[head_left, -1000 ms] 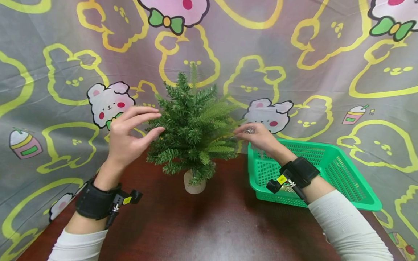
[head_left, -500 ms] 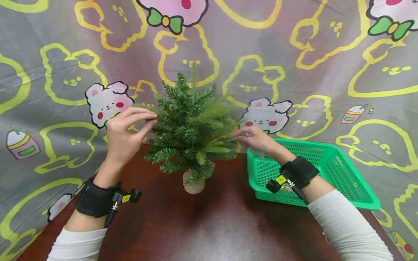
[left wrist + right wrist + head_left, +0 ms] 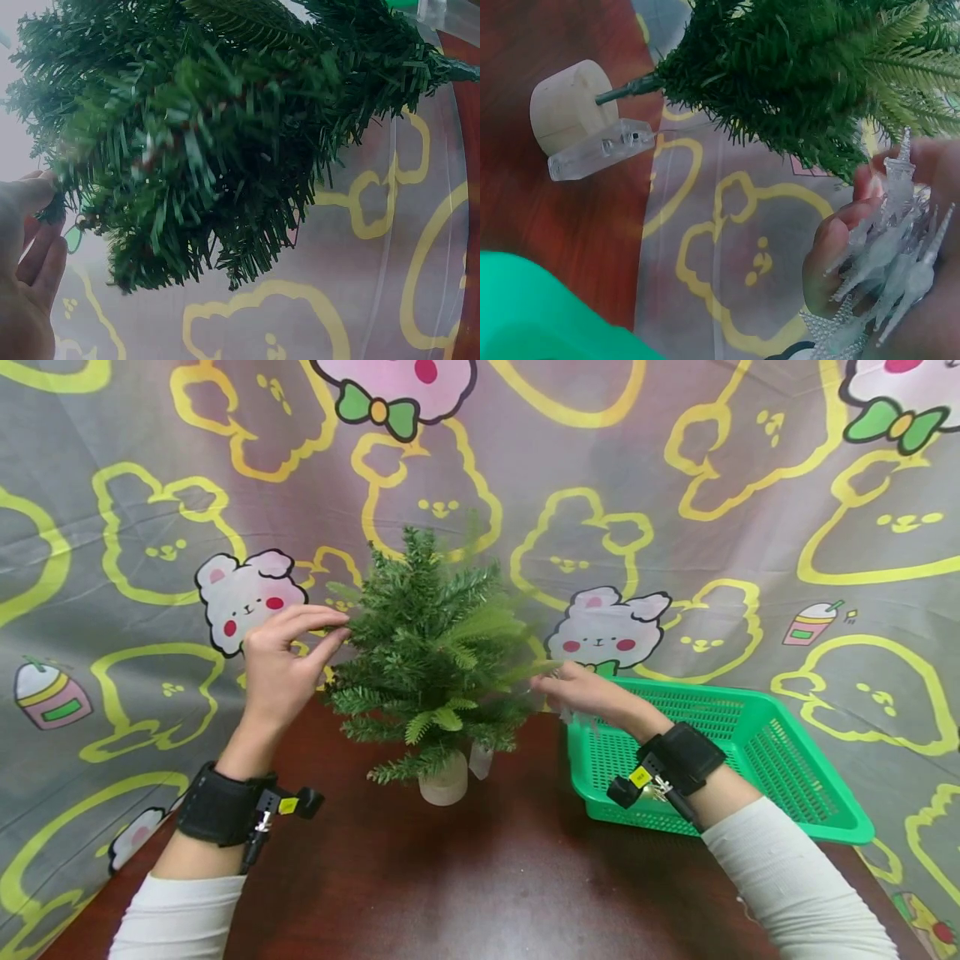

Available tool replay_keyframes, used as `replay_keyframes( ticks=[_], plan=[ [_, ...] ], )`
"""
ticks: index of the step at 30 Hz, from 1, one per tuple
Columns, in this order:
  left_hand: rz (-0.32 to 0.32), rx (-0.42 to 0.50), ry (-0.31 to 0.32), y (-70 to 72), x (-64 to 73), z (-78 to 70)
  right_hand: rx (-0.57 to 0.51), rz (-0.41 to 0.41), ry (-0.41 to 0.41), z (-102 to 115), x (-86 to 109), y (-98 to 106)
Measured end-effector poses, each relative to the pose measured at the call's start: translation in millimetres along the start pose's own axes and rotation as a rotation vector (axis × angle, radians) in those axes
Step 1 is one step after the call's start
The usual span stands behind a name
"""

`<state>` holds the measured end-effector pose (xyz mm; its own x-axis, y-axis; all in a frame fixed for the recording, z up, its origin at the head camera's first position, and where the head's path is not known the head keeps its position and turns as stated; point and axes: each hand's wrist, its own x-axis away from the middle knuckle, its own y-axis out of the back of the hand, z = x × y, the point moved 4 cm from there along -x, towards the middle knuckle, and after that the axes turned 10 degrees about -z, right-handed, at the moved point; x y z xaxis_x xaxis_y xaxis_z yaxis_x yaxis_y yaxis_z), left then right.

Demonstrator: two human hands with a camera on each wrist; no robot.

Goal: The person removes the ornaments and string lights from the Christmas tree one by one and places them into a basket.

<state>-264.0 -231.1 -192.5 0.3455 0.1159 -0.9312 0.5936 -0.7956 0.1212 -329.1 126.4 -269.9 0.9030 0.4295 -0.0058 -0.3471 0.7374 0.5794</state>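
Observation:
A small artificial Christmas tree (image 3: 420, 652) stands on its pale round base (image 3: 442, 785). At its left side my left hand (image 3: 285, 668) pinches a branch tip between thumb and fingers; the left wrist view shows the dark green needles (image 3: 225, 142) close up. To the right of the tree, my right hand (image 3: 588, 689) holds a bunched string of clear lights (image 3: 889, 262) with spiky and star-shaped pieces. Its thin wire runs to the branches. A clear plastic battery box (image 3: 600, 150) hangs beside the base on that wire.
A green perforated basket (image 3: 832, 810) stands on the right, partly under my right forearm. Something small and gold-coloured (image 3: 654, 792) shows in it behind the wrist camera. The dark red-brown table (image 3: 480, 877) meets a patterned curtain (image 3: 600, 460) at the back.
The tree has turned on its base, its branches shifting left. My left fingers have closed on a branch tip. The battery box has come into sight, and my right hand is slightly lower.

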Motion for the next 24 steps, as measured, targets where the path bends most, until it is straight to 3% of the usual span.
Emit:
replay_keyframes(
  ticks=[11, 15, 18, 24],
  plan=[
    [-0.017, 0.011, 0.065, -3.4, -0.4, 8.2, -0.021, 0.039, -0.023, -1, 1.1, -6],
    [-0.018, 0.017, 0.075, -3.5, -0.3, 9.9, -0.023, 0.060, 0.017, 2, 1.2, -7],
    [-0.012, 0.017, 0.077, -3.7, 0.2, 10.5, 0.008, 0.090, 0.049, 3, 0.8, -9],
    [-0.016, 0.008, 0.094, -4.8, 0.8, 11.9, 0.076, 0.122, 0.028, 3, 0.9, -12]
  ],
)
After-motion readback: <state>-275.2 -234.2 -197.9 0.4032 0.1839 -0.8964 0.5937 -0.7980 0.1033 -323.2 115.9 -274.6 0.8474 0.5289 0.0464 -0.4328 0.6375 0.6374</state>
